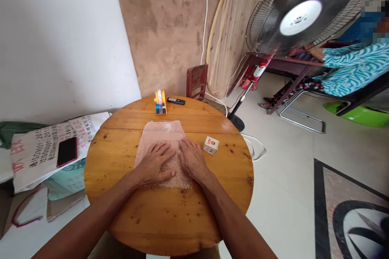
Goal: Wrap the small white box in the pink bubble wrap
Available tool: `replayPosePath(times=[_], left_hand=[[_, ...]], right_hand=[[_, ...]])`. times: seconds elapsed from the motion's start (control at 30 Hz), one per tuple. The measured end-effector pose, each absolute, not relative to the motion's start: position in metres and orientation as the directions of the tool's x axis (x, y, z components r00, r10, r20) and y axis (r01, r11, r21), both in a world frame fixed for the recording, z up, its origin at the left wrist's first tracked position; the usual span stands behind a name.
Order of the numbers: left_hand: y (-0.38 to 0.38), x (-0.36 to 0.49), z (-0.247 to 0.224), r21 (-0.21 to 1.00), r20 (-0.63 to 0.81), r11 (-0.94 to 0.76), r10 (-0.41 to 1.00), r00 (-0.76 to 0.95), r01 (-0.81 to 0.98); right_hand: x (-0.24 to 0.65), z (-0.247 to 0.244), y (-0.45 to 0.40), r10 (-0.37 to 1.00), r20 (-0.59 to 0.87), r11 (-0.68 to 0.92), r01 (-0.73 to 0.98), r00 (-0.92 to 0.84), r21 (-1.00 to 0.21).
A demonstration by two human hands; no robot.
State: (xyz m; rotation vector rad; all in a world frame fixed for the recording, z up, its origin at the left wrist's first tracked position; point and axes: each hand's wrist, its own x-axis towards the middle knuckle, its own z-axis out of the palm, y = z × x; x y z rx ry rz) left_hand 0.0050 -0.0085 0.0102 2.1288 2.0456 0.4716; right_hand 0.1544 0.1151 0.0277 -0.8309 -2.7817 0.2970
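A sheet of clear bubble wrap (162,129) lies flat on the round wooden table (170,218) in front of me. My left hand (158,162) rests on its left half, fingers spread and palm down. On the right edge of the wrap lies my right hand (194,160), flat with the fingers stretched out. A small white and red box (210,145) stands just right of my right hand, not touched. Beyond the sheet are an orange and blue tape dispenser (160,102) with a roll of tape and a dark, narrow device (176,100).
Left of the table, a phone (67,151) lies on printed white sacks (39,149). A wooden chair (197,83) stands behind the table. To the right are a standing fan (300,18) and a seated person in a blue patterned sleeve (355,64). A white cable (259,149) lies on the floor.
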Motion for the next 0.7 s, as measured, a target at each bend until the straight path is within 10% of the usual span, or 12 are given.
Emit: replayPosePath(times=[0.23,0.43,0.57,0.7], left_hand=[[-0.008,0.008,0.019,0.348,0.148,-0.081,0.989,0.030,0.934],[-0.008,0.011,0.019,0.403,0.174,-0.072,0.985,0.001,0.912],[-0.006,0.012,0.019,0.445,0.177,-0.072,0.984,-0.009,0.893],[-0.004,0.011,0.025,0.481,0.177,-0.065,0.984,-0.024,0.874]], right_hand=[[0.195,0.057,0.152,0.614,0.395,0.789,0.549,-0.684,-0.276],[0.234,0.060,0.181,0.775,0.092,0.623,0.732,-0.625,-0.275],[0.254,0.064,0.162,0.771,0.043,0.534,0.607,-0.636,-0.588],[0.240,0.084,0.122,0.401,-0.081,0.525,0.301,-0.913,-0.796]])
